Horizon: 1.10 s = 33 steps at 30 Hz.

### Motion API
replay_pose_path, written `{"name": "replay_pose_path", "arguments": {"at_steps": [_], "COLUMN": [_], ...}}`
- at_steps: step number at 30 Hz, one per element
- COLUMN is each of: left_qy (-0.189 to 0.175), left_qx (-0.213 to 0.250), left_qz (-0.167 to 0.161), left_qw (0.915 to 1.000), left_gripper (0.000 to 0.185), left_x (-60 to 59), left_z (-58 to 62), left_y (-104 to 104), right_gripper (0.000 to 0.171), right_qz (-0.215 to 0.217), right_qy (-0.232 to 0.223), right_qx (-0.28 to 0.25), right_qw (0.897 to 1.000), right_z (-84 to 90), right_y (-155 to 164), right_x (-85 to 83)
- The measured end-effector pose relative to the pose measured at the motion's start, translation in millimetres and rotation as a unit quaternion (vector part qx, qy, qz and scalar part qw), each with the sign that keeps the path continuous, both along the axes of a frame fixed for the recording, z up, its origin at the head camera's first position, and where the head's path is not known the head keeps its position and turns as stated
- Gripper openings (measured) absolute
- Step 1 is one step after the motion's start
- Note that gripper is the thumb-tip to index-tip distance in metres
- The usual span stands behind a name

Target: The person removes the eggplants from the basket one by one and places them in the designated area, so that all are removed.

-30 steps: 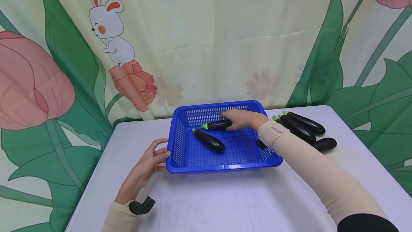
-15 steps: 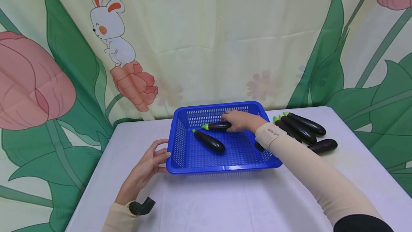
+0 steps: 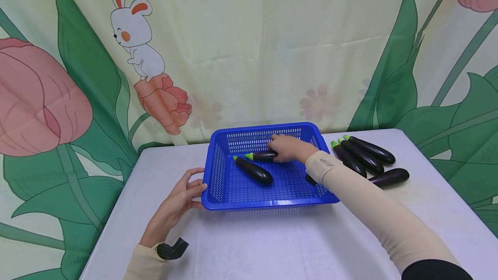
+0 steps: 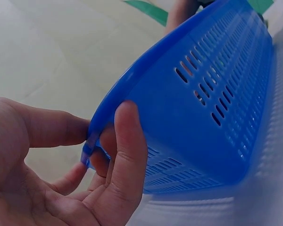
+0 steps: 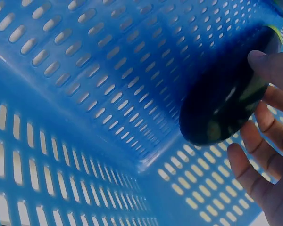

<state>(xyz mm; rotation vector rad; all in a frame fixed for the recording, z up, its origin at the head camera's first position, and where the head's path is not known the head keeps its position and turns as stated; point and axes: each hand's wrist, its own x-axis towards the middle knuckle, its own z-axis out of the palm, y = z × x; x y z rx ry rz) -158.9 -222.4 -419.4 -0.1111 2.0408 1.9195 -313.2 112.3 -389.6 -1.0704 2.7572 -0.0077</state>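
Observation:
My left hand (image 3: pixel 177 202) grips the left rim of a blue plastic basket (image 3: pixel 268 204); in the left wrist view its thumb and fingers pinch the rim (image 4: pixel 118 89). Inside the basket, my right hand (image 3: pixel 289 148) covers the blunt end of a dark eggplant (image 3: pixel 262 155) whose green stem points left. The right wrist view shows the thumb on this eggplant (image 5: pixel 226 94) and the other fingers along its opposite side. A second eggplant (image 3: pixel 253 171) lies slanted on the basket floor, nearer the front.
Several more eggplants (image 3: pixel 363 157) lie on the white-covered table (image 3: pixel 249 245) to the right of the basket, one (image 3: pixel 391 177) partly behind the right sleeve (image 3: pixel 369 202). A printed curtain (image 3: pixel 249 55) hangs close behind the table's back edge.
My right forearm has shifted slightly left, uncovering more of the eggplants on the table. The right hand stays at the same eggplant, and the left hand keeps its grip on the rim.

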Motion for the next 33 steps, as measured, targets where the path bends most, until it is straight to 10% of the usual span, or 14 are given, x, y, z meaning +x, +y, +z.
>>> {"name": "replay_pose_path", "arguments": {"at_steps": [33], "left_qy": [-0.001], "left_qx": [-0.005], "left_qz": [0.001], "left_qw": [1.0000], "left_gripper": [0.072], "left_x": [-0.5], "left_z": [-0.2], "left_y": [0], "right_gripper": [0.025], "right_qz": [0.013], "right_qy": [0.065], "right_qx": [0.041], "right_qw": [0.997], "right_z": [22.1], "right_y": [-2], "right_x": [17.4]}}
